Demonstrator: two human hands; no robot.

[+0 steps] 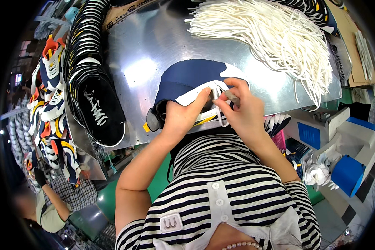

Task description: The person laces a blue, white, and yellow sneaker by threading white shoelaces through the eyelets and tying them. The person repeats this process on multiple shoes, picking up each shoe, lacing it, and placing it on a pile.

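A navy and white shoe upper lies tilted on its side near the front edge of the metal table. My left hand is closed around its near side, with the thumb pressed along the white eyelet strip. A white shoelace runs through the upper's opening, and a loop of it hangs below. Over that opening, my right hand pinches the lace between thumb and fingers. The fingertips of my left hand are hidden inside or behind the upper.
A long nested stack of shoe uppers lines the table's left side. Many loose white shoelaces lie at the far right of the metal table. Shoes hang on a rack at left, near a co-worker. A grey-blue machine stands right.
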